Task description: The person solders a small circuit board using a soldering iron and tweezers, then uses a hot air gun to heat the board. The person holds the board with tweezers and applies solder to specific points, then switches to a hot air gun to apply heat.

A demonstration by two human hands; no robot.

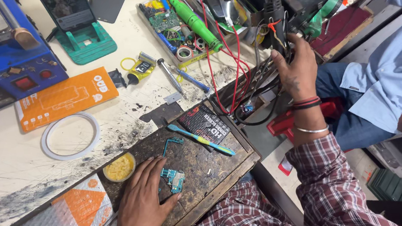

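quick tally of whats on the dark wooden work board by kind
circuit board: 1
flex cable: 1
toothbrush: 1
yellow paste tin: 1
black packet: 1
hand resting on it, left hand: 1
Total: 6

Setting: small electronics repair workshop. Evidence: scarred, soot-stained workbench [114, 131]; blue heating machine [4, 58]; bare circuit board [173, 179]; tray of screwdrivers and spare parts [178, 26]; red test leads [226, 66]; yellow flux pot [120, 167]; phone on green stand [83, 40].
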